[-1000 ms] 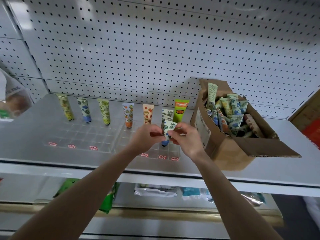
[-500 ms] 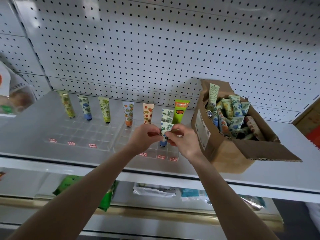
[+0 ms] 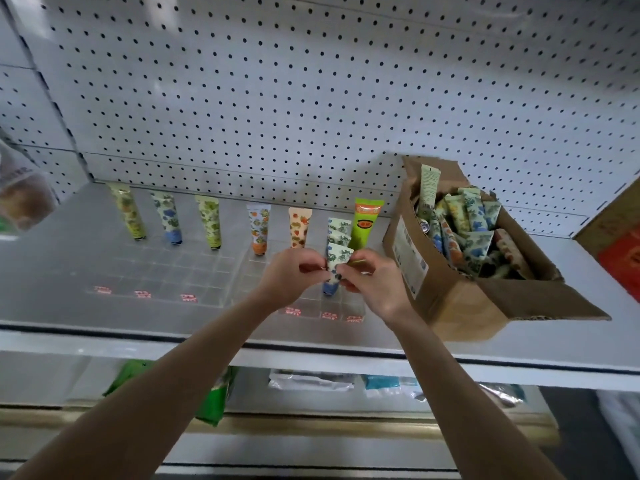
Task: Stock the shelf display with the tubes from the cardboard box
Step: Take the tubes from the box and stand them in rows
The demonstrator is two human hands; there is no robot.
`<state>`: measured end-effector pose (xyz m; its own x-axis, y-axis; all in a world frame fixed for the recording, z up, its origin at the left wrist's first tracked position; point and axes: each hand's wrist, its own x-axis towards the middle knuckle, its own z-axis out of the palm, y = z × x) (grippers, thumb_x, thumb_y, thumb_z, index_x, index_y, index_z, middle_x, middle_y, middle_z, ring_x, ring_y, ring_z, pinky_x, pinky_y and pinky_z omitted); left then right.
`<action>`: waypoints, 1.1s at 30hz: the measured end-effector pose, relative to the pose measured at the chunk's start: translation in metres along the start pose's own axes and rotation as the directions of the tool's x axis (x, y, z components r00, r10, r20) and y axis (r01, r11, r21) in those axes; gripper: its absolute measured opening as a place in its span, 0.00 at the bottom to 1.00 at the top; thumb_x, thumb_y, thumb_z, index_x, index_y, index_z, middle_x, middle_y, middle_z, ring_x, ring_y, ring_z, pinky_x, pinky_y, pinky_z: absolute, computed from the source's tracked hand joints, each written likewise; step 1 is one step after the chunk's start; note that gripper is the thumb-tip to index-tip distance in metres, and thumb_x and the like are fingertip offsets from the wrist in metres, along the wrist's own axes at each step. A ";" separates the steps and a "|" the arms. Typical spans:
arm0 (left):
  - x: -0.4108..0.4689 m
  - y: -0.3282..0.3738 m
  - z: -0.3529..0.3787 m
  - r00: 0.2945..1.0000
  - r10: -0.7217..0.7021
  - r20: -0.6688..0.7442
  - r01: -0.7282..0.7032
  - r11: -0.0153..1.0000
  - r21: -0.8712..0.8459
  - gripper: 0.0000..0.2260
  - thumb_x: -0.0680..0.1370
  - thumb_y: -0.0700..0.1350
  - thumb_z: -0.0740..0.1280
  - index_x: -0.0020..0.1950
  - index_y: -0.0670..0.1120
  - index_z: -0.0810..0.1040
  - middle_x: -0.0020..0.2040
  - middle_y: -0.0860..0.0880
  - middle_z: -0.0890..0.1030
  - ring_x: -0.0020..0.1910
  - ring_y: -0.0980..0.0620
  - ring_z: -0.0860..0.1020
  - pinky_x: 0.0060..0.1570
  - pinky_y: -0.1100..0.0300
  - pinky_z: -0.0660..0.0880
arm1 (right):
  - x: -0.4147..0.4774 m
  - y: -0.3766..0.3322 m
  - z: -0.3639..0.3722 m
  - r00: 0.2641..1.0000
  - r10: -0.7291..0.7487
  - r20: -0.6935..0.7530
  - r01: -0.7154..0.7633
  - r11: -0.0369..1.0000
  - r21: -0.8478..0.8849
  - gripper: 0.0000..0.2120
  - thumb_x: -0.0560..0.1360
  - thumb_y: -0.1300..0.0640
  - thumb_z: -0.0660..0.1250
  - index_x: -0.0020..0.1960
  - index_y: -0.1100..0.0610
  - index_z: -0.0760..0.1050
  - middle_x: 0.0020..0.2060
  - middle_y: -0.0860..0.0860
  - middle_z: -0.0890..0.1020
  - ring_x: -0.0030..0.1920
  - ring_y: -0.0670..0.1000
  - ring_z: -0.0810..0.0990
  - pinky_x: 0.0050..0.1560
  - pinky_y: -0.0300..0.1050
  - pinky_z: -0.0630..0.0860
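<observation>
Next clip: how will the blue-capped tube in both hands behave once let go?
Likely light and soft: left hand and right hand pinch the blue-capped tube by fingertips alone. On its narrow cap, wide crimp up, it probably tips easily unless the clear tray steadies it.

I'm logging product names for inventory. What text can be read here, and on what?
Nothing here can be read.
Red tags on the clear tray: blurred.
Label on the cardboard box: too small.
Badge on the green tube: blurred.
Print on the front tube: too small.
</observation>
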<state>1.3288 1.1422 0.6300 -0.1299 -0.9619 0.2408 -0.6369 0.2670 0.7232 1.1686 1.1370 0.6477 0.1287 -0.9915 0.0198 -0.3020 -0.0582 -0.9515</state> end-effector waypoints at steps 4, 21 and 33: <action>0.002 -0.007 -0.004 0.995 0.091 0.029 -0.091 0.996 0.004 0.05 0.74 0.41 0.69 0.45 0.41 0.81 0.41 0.45 0.82 0.38 0.51 0.78 0.44 0.57 0.77 | -0.001 0.000 0.003 1.000 -0.001 -0.016 0.001 1.000 -0.016 0.04 0.72 0.63 0.71 0.44 0.60 0.76 0.38 0.54 0.81 0.40 0.54 0.81 0.45 0.48 0.82; -0.002 0.000 -0.023 0.998 0.049 -0.028 -0.052 0.989 -0.139 0.07 0.74 0.40 0.70 0.51 0.42 0.81 0.46 0.48 0.82 0.43 0.57 0.78 0.48 0.65 0.75 | -0.014 -0.016 -0.006 0.986 0.034 -0.162 -0.032 0.999 0.013 0.10 0.72 0.56 0.71 0.52 0.55 0.75 0.43 0.52 0.81 0.41 0.54 0.83 0.44 0.47 0.82; 0.013 0.056 -0.036 0.979 0.120 -0.168 -0.165 0.942 -0.291 0.05 0.74 0.39 0.70 0.48 0.42 0.82 0.42 0.51 0.82 0.41 0.58 0.78 0.43 0.73 0.72 | -0.025 -0.097 -0.037 0.929 -0.081 -0.362 0.135 0.983 0.125 0.03 0.77 0.61 0.64 0.46 0.55 0.76 0.36 0.52 0.80 0.34 0.49 0.79 0.41 0.45 0.80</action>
<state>1.3187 1.1463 0.6965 -0.0759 -0.8993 0.4307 -0.3573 0.4278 0.8303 1.1597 1.1637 0.7512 -0.1974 -0.9582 0.2069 -0.1610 -0.1765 -0.9710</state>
